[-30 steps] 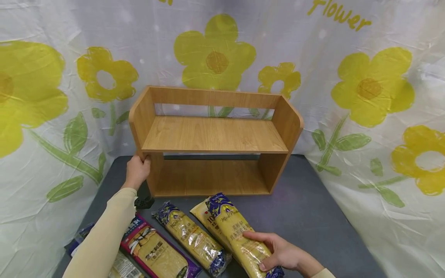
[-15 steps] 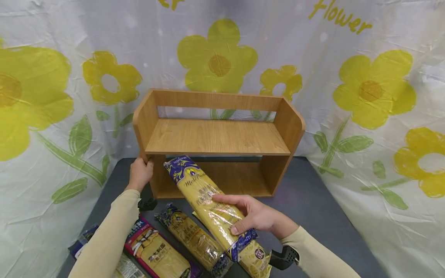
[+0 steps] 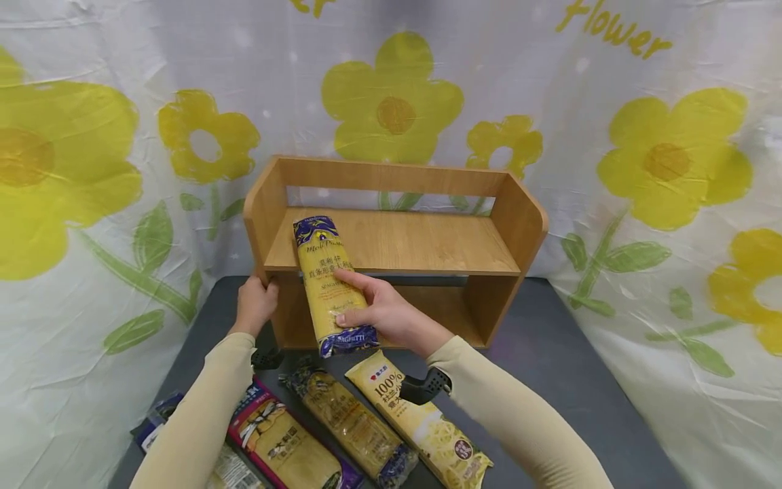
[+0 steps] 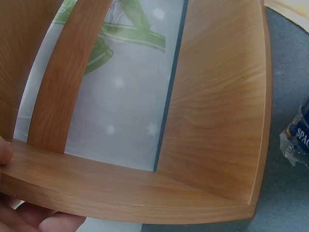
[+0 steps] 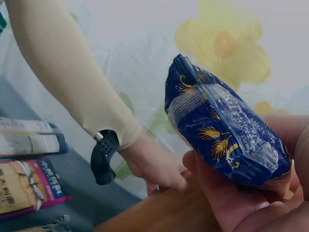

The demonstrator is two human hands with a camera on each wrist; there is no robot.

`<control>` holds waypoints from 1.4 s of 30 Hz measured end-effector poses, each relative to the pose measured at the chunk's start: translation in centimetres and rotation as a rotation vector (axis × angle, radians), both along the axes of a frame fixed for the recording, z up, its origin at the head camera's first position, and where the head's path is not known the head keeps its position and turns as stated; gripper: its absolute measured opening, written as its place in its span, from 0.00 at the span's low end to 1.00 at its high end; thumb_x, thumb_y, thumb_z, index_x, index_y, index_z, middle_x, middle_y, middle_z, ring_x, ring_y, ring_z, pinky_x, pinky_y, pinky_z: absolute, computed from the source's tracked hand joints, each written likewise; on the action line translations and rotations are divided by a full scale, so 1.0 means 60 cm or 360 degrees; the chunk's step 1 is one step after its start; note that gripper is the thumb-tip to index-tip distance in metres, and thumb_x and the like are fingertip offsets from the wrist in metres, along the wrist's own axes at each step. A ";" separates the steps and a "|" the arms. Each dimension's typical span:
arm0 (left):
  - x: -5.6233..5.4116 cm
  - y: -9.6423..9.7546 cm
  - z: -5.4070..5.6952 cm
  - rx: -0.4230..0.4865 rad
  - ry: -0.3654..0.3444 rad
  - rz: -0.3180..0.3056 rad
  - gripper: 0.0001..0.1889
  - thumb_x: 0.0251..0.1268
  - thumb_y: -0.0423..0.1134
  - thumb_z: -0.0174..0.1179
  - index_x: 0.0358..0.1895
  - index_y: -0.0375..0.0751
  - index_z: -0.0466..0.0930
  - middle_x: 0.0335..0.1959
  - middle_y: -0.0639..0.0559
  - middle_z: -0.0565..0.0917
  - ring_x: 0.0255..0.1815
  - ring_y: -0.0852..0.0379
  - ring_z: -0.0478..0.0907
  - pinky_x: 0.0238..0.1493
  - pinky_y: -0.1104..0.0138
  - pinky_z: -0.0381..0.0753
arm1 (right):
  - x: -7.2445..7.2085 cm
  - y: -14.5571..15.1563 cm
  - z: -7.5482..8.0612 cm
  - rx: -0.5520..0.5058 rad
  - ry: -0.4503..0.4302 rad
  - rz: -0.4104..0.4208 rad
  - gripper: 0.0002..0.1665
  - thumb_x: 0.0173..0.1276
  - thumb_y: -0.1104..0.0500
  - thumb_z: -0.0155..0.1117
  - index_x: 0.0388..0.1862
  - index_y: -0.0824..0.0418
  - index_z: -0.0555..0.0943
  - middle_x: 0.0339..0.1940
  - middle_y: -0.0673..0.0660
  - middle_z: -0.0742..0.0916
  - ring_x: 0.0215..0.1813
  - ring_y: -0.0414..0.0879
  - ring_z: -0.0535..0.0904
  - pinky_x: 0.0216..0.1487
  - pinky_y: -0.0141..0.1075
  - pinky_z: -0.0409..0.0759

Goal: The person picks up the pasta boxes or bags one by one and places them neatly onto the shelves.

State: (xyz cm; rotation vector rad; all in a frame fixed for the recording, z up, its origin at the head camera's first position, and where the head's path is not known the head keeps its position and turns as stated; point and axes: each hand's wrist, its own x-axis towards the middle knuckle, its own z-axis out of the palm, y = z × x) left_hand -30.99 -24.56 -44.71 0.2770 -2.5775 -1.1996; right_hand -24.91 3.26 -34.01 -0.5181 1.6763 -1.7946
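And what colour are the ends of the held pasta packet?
The packet has dark blue ends, seen best in the head view.

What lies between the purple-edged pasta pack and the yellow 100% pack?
One blue-ended pasta pack lies between the purple-edged pack and the 100% pack, as the head view shows.

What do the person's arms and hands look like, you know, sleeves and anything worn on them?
The left sleeve and right sleeve are long, plain and cream-coloured. Each wrist has a small, curved black device: the left device shows tiny holes, and the right device looks similar. The left hand and right hand have no gloves.
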 end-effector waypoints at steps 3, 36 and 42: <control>0.000 0.003 -0.002 0.0013 -0.0018 -0.0007 0.20 0.78 0.39 0.44 0.56 0.23 0.73 0.43 0.25 0.83 0.38 0.37 0.81 0.29 0.59 0.74 | -0.013 -0.028 -0.005 0.0046 0.0006 -0.0063 0.48 0.70 0.72 0.62 0.83 0.47 0.57 0.70 0.65 0.76 0.53 0.46 0.84 0.52 0.40 0.86; -0.002 -0.003 -0.003 -0.0049 0.0009 0.0009 0.10 0.71 0.34 0.51 0.40 0.26 0.73 0.30 0.34 0.78 0.28 0.43 0.76 0.23 0.64 0.70 | -0.073 -0.157 -0.022 0.0110 -0.0020 -0.0411 0.47 0.67 0.66 0.71 0.81 0.47 0.63 0.73 0.57 0.74 0.57 0.45 0.78 0.56 0.36 0.78; -0.003 -0.002 0.002 -0.0021 -0.0095 -0.0004 0.14 0.69 0.33 0.55 0.50 0.25 0.72 0.37 0.31 0.79 0.32 0.43 0.78 0.27 0.63 0.74 | -0.077 -0.157 -0.020 0.0152 -0.0002 -0.0396 0.47 0.67 0.64 0.71 0.81 0.45 0.62 0.71 0.57 0.75 0.55 0.45 0.79 0.55 0.37 0.79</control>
